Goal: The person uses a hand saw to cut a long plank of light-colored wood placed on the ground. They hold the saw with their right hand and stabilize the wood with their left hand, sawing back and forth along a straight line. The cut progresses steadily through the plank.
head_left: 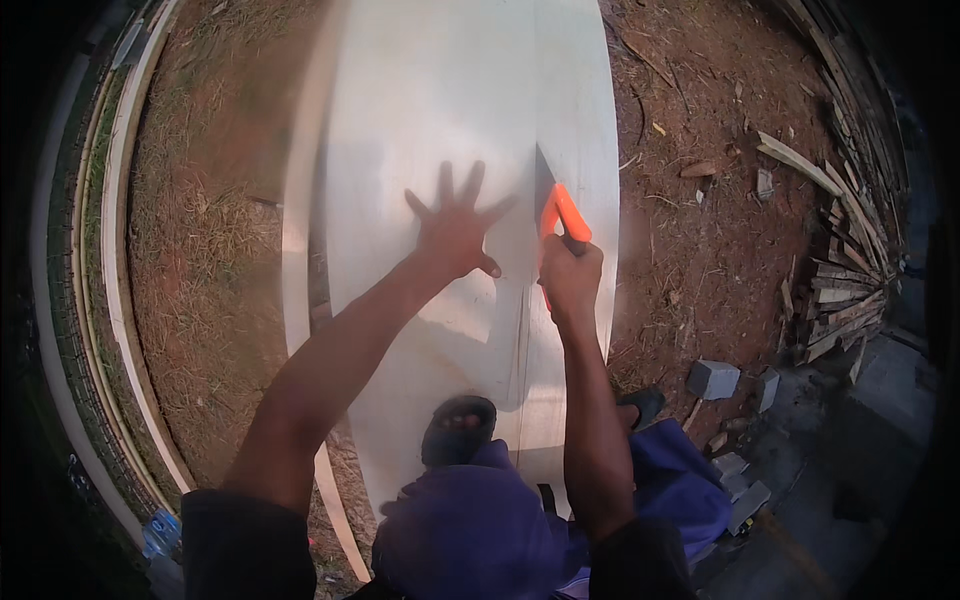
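A wide pale wooden board (420, 110) stretches away from me. My left hand (455, 235) presses flat on it, fingers spread, holding nothing. To its right, my right hand (572, 278) is closed around the orange handle of a handsaw (567, 212). The saw's dark blade points away from me at the board, along a thin lengthwise line that runs back toward my body. How deep the blade sits in the board cannot be made out. My sandalled foot (460, 428) rests on the near part of the board.
A long timber strip (297, 215) lies along the board's left side. Scrap wood (845, 270) is heaped at the right, with grey concrete blocks (713, 379) nearer me. Reddish ground with dry grass and chips surrounds the board. A clear bottle (161, 533) is at lower left.
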`<state>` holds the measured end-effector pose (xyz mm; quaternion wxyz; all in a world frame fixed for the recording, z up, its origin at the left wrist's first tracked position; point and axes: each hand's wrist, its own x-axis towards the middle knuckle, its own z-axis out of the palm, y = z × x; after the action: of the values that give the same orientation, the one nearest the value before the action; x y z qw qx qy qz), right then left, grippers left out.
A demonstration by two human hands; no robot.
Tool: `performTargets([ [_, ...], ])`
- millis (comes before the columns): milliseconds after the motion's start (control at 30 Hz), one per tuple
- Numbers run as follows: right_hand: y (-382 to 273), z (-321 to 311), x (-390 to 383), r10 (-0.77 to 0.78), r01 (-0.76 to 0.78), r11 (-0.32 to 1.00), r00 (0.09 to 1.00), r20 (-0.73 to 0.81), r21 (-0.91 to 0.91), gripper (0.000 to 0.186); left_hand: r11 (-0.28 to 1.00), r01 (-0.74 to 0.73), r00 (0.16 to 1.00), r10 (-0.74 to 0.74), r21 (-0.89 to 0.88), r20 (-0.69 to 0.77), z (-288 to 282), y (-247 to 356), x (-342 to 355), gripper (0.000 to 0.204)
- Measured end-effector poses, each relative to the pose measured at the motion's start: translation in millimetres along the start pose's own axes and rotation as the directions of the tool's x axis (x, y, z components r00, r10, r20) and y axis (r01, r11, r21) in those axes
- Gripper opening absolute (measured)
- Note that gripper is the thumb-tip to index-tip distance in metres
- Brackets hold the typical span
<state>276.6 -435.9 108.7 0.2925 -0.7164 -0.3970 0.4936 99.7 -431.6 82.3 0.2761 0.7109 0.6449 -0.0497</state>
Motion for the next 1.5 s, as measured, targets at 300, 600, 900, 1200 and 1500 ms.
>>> performTargets([
  [300, 20, -99, -225, 0.177, -0.176, 0.984, 0.984, -0.035, 0.033, 0.021, 0.998, 0.004, 1.000, -0.004, 0.064, 0.001, 4, -2, -12, 0.120],
  [600, 8, -19, -35, -0.027, 0.029, 0.998, 0.999, -0.040, 0.055, 0.025, 0.996, -0.033, 0.999, 0.031, 0.078, 0.025, 6, 13, -5, 0.119],
  [900, 37, -99, -217, 0.165, -0.161, 0.983, 0.985, -0.040, 0.092, 0.019, 0.994, -0.009, 1.000, 0.010, 0.106, -0.013, 8, 6, -4, 0.120],
  [1200, 16, -31, -83, 0.088, -0.088, 0.995, 0.996, 0.009, 0.037, 0.023, 0.996, -0.008, 1.000, 0.009, 0.085, -0.011, 5, 0, -4, 0.116],
  [1500, 38, -68, -144, 0.087, -0.089, 0.990, 0.996, 0.024, 0.109, 0.013, 0.991, 0.004, 0.999, -0.010, 0.136, 0.042, 4, 18, 0, 0.117],
])
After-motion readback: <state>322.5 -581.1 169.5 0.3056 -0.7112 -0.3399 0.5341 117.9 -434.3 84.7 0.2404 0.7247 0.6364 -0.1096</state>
